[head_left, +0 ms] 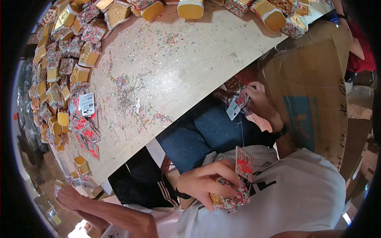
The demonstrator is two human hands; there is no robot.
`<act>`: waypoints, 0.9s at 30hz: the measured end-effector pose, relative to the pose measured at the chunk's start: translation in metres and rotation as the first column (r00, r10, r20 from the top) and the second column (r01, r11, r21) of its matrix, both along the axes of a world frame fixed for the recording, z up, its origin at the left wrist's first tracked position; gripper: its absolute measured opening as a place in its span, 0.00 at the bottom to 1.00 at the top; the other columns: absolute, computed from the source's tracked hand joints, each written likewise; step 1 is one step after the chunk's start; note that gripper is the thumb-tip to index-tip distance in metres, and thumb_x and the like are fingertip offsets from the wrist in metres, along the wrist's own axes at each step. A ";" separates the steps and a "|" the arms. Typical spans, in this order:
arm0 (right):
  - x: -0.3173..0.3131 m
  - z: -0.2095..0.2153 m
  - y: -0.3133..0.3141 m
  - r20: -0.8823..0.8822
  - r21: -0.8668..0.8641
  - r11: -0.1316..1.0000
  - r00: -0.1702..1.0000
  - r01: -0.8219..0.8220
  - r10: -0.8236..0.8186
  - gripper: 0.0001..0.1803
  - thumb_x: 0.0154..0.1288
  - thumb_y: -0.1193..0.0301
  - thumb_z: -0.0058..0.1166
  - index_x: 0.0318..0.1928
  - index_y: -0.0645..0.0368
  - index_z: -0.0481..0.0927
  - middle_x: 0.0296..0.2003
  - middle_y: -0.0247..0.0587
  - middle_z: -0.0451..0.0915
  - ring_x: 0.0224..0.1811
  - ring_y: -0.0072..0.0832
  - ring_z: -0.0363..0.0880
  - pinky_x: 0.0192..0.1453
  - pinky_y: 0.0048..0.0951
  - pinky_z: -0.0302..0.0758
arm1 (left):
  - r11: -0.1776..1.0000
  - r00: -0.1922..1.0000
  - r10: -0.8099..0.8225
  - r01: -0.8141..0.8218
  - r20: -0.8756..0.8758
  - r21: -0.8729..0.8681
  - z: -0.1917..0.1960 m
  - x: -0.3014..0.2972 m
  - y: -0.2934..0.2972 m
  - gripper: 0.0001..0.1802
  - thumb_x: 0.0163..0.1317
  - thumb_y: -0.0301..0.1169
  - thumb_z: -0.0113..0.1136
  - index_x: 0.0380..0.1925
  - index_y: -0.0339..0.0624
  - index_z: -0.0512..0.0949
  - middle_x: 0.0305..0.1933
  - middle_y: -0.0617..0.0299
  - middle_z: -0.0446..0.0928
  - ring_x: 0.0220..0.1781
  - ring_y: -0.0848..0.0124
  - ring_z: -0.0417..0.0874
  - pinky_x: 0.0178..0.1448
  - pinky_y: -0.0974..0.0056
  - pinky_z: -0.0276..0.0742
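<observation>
Heap of sprinkle-coated ornaments (65, 47) with gold faces, piled loose along the left side of the worktop (202, 55). Below it, near the corner, a co-worker's hand (69, 197); too small to tell what, if anything, in it. Next rightward, overlapping red-and-white cards (86, 129), then thin wire pieces (129, 95) among spilled sprinkles (170, 38).

Farther right, off the worktop and in front of a white shirt (301, 190), the left grip (200, 180), wrapped around a sprinkled ornament (234, 203), with a red printed card (244, 164) standing above. Probably light and stiff: rough and grippy on the crusted faces, slicker on the gold, apt to shed sprinkles or chip if squeezed. Best held across opposite sides of the body, lightly, not by the card.

Up and right, over dark-blue trousers (210, 123), the right grip (258, 97), fingertips closed on a second ornament (234, 86) at its card; cannot tell how much on body, how much on card.

Far right, a large cardboard carton (321, 71) with blue print; contents not visible.
</observation>
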State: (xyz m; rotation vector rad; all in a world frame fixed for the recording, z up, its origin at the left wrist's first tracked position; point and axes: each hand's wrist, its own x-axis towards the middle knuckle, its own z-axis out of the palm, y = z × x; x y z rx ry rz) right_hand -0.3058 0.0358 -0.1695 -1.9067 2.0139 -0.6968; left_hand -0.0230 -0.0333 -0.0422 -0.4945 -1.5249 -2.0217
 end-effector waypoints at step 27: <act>0.030 0.139 -0.015 0.928 0.201 0.950 0.263 0.239 -0.262 0.21 0.76 0.53 0.44 0.38 0.58 0.79 0.29 0.33 0.80 0.28 0.18 0.78 0.36 0.22 0.75 | 0.496 0.497 0.704 -0.855 0.507 0.150 -0.009 0.016 0.009 0.48 0.54 0.47 0.70 0.65 0.32 0.56 0.61 0.44 0.69 0.60 0.57 0.77 0.63 0.54 0.74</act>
